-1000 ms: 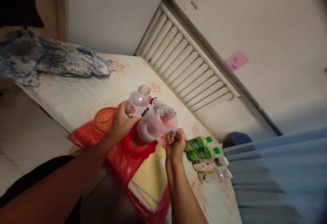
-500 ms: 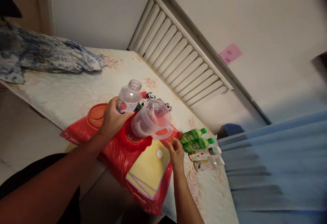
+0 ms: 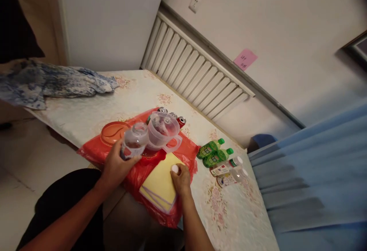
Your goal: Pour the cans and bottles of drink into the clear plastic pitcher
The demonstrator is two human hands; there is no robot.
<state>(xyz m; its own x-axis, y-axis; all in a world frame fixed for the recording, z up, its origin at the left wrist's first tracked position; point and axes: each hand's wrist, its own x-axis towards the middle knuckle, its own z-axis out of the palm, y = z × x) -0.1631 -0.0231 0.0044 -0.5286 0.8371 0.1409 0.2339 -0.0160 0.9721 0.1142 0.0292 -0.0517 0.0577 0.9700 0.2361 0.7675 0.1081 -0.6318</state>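
Note:
My left hand is wrapped around a clear plastic bottle with no cap on its wide mouth, tilted slightly, just left of the jug. Between the thumb and fingers of my right hand is a small white bottle cap, over the folded yellow cloth. A translucent plastic jug with a handle on its right stands behind, in or over a red basin that is partly hidden. An orange-red lid lies to the left. Beneath them spreads a red plastic bag.
Several drink cans stand behind the jug. On the right lie two green-labelled bottles and two clear bottles with white caps. A patterned garment is at the far left, and a radiator runs behind the floral tablecloth.
My left hand has brought the bottle down, nearer to me. My right hand has moved left from beside the green bottles and taken hold of the white cap on the cloth.

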